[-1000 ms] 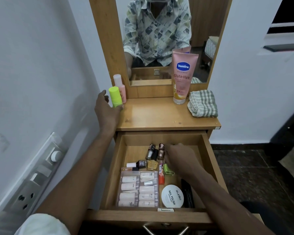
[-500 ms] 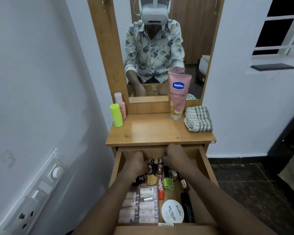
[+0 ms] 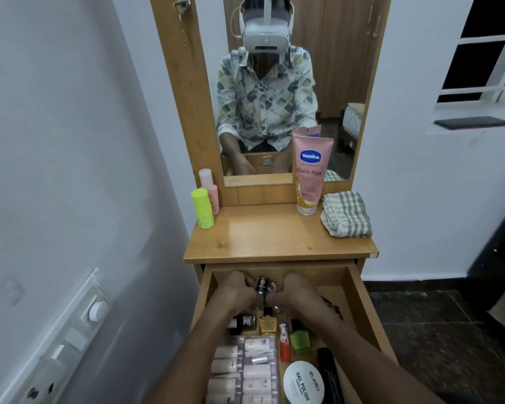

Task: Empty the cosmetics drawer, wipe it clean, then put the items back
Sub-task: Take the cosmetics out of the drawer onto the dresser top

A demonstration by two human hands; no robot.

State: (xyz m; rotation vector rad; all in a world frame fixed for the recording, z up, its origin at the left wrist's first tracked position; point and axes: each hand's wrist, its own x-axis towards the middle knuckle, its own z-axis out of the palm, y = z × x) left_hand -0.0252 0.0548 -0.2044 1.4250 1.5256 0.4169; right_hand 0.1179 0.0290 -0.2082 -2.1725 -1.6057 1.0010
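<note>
Wooden drawer (image 3: 362, 304) is sitting open and nearly full, so emptying is only starting; a green bottle (image 3: 202, 208) and lotion tube (image 3: 311, 173) are standing on the tabletop (image 3: 274, 237) near the folded cloth (image 3: 346, 214). At the drawer's back the left hand (image 3: 239, 290) is clasping a dark-capped bottle (image 3: 260, 284) in its grip; the right hand (image 3: 299, 293) is curling beside it, and I cannot tell what its grip is holding. A tray (image 3: 240, 361) of white bottles and a round tin (image 3: 303, 383) are lying nearer
</note>
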